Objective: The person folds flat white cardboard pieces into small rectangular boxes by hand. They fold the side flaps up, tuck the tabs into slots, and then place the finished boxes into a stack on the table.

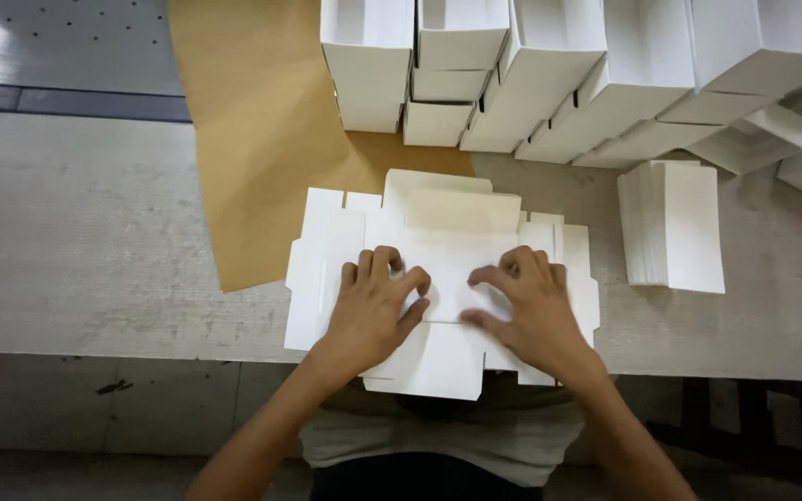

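- At the near edge of the pale grey worktable (95,241), we press both hands onto a flat white die-cut cardboard box blank (443,246), which lies atop a small stack of like sheets and overhangs the table's near edge a little.
- Our left hand (375,306) rests on the blank's left-centre panel, fingers curled and thumb spread; it grips nothing, only bearing down on the card.
- Our right hand (529,306) sits on the right-centre panel, fingers bent and thumb pointing inward; it too holds nothing closed, its fingertips pinning the sheet.
- Between the two hands lies the middle panel, with a crease line running from thumb to thumb.
- We judge the blank light, thin and fairly stiff, smooth enough to slide on the sheets below, and easy to crease or dent; it looks best taken by the side flaps or along the scored folds, not by the slim corner tabs.
- Toward the far edge stand rows of folded white cardboard boxes (549,83), stacked and open at the top, well apart from our hands.
- A brown kraft paper sheet (252,139) runs from the far edge under the blank's far-left corner.
- Near the right edge, a neat stack of narrow white card inserts (675,223) lies just beside the blank.
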